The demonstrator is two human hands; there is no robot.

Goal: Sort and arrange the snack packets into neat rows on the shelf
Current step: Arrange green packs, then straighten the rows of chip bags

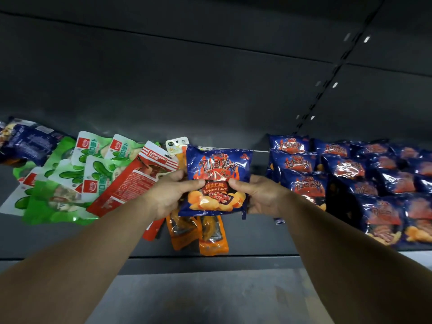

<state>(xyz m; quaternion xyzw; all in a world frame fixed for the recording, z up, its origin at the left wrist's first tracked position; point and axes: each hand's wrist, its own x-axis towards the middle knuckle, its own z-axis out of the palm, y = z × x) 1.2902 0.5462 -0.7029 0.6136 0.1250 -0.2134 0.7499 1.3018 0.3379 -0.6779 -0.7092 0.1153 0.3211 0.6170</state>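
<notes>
At the far left of the dark shelf, a few dark blue packets lie in a loose heap against the back. Just right of them a jumble of green and white packets spreads toward the near edge, overlapping one another at different angles. A red packet lies tilted across the right side of that pile, its upper end toward the back wall.

The left hand grips the left edge of a blue barbecue chip packet, thumb on the front face and fingers curled behind. The packet is held upright, above the middle of the shelf, its printed front facing the camera. Under it lie two orange packets, their near ends reaching toward the shelf's front edge. A small yellow and white packet peeks out behind the held one.

The right hand grips the packet's right edge the same way, thumb in front.

To the right, many matching blue chip packets sit in overlapping rows, filling that end of the shelf.
</notes>
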